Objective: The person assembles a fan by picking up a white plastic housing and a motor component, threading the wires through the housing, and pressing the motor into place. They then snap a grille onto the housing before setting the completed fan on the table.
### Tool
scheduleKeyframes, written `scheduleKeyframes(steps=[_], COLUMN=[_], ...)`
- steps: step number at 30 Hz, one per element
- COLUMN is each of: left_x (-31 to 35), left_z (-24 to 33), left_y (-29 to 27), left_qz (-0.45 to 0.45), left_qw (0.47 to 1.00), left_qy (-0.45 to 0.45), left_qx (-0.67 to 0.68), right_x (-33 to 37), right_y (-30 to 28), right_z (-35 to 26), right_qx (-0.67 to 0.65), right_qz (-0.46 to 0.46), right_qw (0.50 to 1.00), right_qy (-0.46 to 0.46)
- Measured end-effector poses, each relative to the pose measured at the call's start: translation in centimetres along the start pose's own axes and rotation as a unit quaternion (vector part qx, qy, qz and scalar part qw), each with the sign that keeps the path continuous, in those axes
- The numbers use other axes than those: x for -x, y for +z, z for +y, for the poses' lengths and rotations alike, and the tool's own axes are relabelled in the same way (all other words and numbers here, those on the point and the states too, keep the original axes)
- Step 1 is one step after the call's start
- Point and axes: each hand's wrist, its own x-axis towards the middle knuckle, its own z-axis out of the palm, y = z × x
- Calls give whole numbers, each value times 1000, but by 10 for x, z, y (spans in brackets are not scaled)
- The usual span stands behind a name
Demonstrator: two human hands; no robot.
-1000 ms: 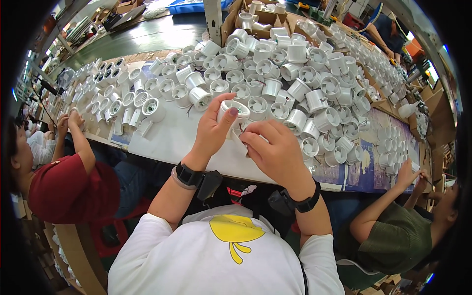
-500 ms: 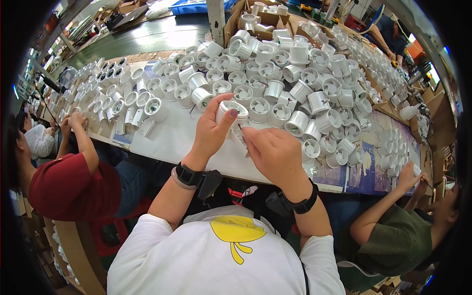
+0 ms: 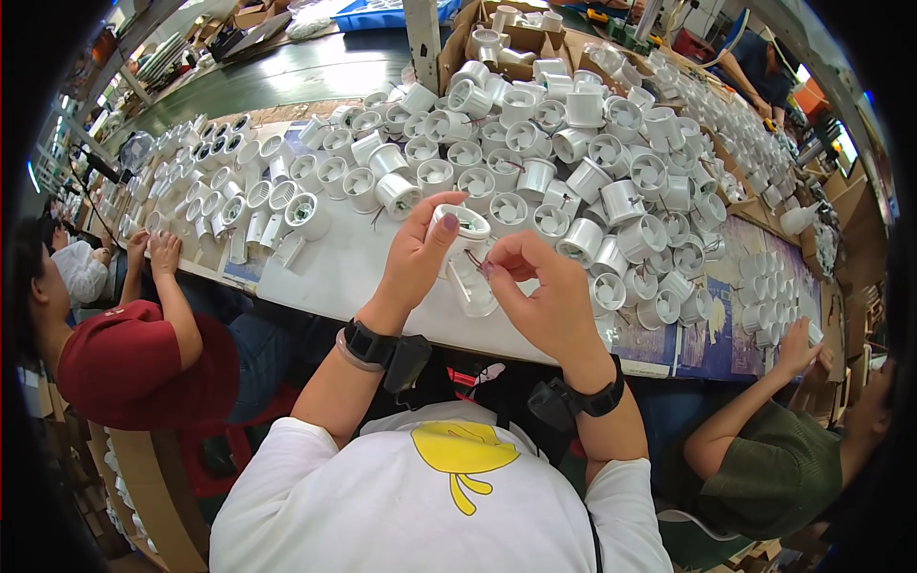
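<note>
My left hand (image 3: 417, 256) is closed round a white round fan housing (image 3: 470, 232), its thumb on the near rim and the ring's opening tilted up. Below the housing a pale, hollow, handle-like part (image 3: 474, 292) slants toward me; whether the two are joined I cannot tell. Thin dark and red wires (image 3: 475, 258) stick out from the housing's lower edge. Thumb and forefinger of my right hand (image 3: 537, 291) pinch the ends of these wires, while the other fingers curl loosely. Behind my hands lies a big heap of white fan units (image 3: 506, 207).
A white worktop (image 3: 330, 286) runs beneath my hands. Rows of white housings (image 3: 229, 212) stand to the left, and stacked white cylinders (image 3: 759, 286) to the right. Cardboard boxes (image 3: 521, 67) line the back. Co-workers sit close by, in a red shirt (image 3: 143, 363) and a green shirt (image 3: 778, 473).
My right hand has turned and its fingers have lifted, so the wires and the pale handle-like part show more. The housing has shifted slightly right and nearer me.
</note>
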Motion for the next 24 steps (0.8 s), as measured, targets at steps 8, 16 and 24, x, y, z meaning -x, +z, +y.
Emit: scheduleKeyframes(steps=[8, 16, 24], left_x=[4, 5, 7], left_z=[6, 2, -6], left_y=[0, -3, -9], left_qz=[-16, 25, -6], left_qw=[999, 999, 995], left_qy=[10, -11, -75], left_qx=[-35, -35, -64], right_x=[-4, -8, -12], right_y=[6, 1, -1], right_z=[20, 16, 24], right_qx=[-105, -229, -307], right_qz=[-61, -127, -105], right_qw=[993, 952, 928], right_qy=[5, 158, 184])
